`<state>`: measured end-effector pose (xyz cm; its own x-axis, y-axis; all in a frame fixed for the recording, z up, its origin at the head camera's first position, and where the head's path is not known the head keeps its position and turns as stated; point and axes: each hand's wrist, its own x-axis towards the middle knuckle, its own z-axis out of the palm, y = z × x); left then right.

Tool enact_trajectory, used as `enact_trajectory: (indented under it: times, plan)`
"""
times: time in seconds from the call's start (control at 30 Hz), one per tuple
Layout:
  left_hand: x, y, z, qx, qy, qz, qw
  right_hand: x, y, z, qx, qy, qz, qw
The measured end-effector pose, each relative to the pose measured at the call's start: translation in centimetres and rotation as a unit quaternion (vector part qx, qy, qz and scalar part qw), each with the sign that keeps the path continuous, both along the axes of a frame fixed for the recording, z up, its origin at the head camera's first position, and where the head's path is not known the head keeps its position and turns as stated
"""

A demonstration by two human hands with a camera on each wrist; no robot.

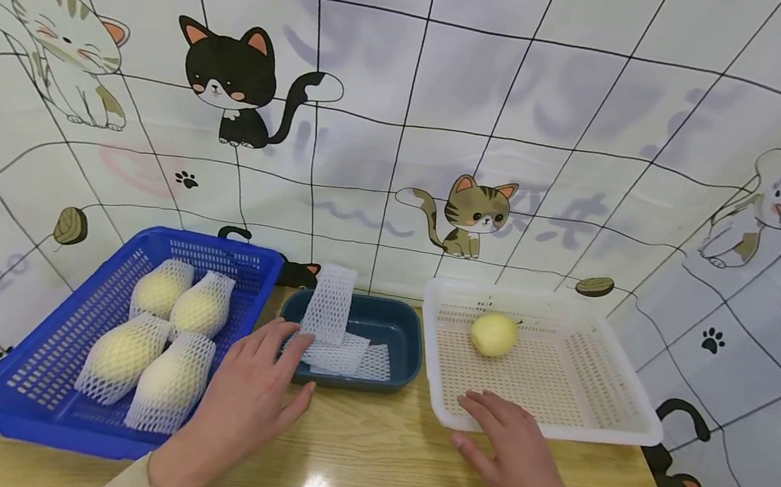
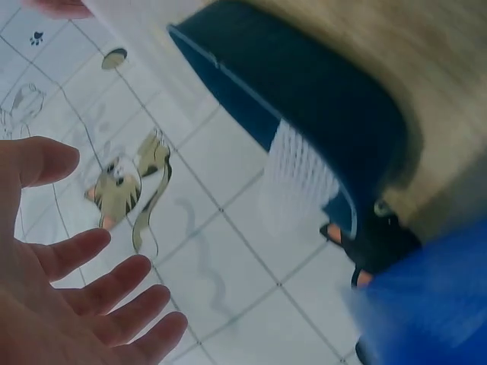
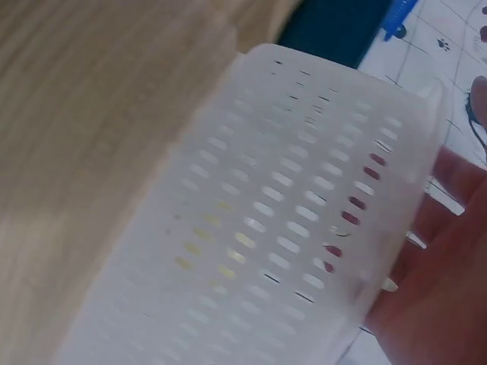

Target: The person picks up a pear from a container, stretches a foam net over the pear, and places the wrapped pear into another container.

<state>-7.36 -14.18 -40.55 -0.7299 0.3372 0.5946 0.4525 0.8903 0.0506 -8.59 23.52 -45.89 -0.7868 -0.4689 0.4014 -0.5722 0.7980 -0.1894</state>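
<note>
My left hand (image 1: 251, 388) hangs empty between the blue basket and a dark teal tub (image 1: 353, 382), its fingers spread and relaxed. In the head view its fingertips overlap the tub's left front edge. Inside the tub lie several white foam net sleeves (image 1: 342, 354); one foam sleeve (image 1: 329, 301) leans up over the back rim. My right hand (image 1: 511, 454), also empty with loosely extended fingers, is at the front rim of a white plastic basket (image 1: 441, 398). A single bare pale-yellow pear (image 1: 493, 335) sits towards the back of that basket.
At the left stands a blue basket (image 1: 44, 429) with several pears in foam nets (image 1: 168, 383). All the containers stand on a wood-grain table (image 1: 365, 466). Behind and to the right rises a cat-print tiled sheet (image 1: 375, 57).
</note>
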Motion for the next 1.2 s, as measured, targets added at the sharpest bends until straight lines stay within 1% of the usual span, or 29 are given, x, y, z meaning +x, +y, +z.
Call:
enact_trajectory:
  times: [0.07,0.17,0.27,0.33,0.4,0.47,0.57,0.63,0.67,0.73,0.83,0.97,1.1,1.17,1.2]
  plan:
    - [0.1,0.7,-0.5,0.001,-0.006,-0.007,1.0000,-0.2,0.2,-0.5,0.018,0.009,0.006,0.9998]
    - [0.2,1.7,-1.4,0.003,-0.016,-0.019,0.9997,-0.3,0.1,-1.0,0.020,0.036,0.013,0.9991]
    - [0.2,3.0,-2.2,0.014,-0.030,-0.048,0.9983,-0.3,-0.3,-1.1,0.019,0.051,0.015,0.9984]
    - [0.1,4.1,-2.8,0.025,-0.046,-0.078,0.9956,-0.3,-0.6,-1.0,0.023,0.049,0.011,0.9985]
    - [0.0,5.3,-3.4,0.029,-0.067,-0.112,0.9911,-0.2,-0.8,-0.9,0.027,0.038,0.004,0.9989]
    - [0.0,6.5,-4.1,0.022,-0.093,-0.147,0.9846,0.0,-0.9,-0.7,0.016,0.019,-0.002,0.9997]
    - [-0.1,8.5,-5.4,0.002,-0.132,-0.191,0.9727,0.1,-0.6,-0.2,-0.028,-0.022,-0.010,0.9993]
    - [-0.1,9.7,-6.1,-0.017,-0.149,-0.205,0.9673,0.2,-0.3,0.4,-0.067,-0.053,-0.017,0.9962]
    - [-0.1,10.2,-6.4,-0.025,-0.154,-0.208,0.9657,0.1,-0.1,0.7,-0.086,-0.068,-0.020,0.9938]
    - [0.0,11.1,-7.0,-0.043,-0.155,-0.206,0.9652,-0.2,0.3,1.5,-0.111,-0.090,-0.030,0.9893]
    - [-0.1,12.1,-7.6,-0.066,-0.140,-0.197,0.9681,-0.9,1.1,2.9,-0.118,-0.117,-0.053,0.9846]
    - [-0.2,12.7,-7.9,-0.089,-0.127,-0.182,0.9710,-2.5,2.1,5.1,-0.112,-0.166,-0.074,0.9769]
    - [-0.3,12.8,-8.1,-0.103,-0.129,-0.173,0.9711,-4.6,2.8,7.0,-0.119,-0.232,-0.088,0.9613]
    - [-0.4,12.9,-8.2,-0.106,-0.126,-0.171,0.9715,-5.9,3.1,7.7,-0.125,-0.266,-0.098,0.9508]
    - [-0.4,12.9,-8.3,-0.108,-0.122,-0.170,0.9720,-6.5,3.3,8.0,-0.127,-0.286,-0.107,0.9437]
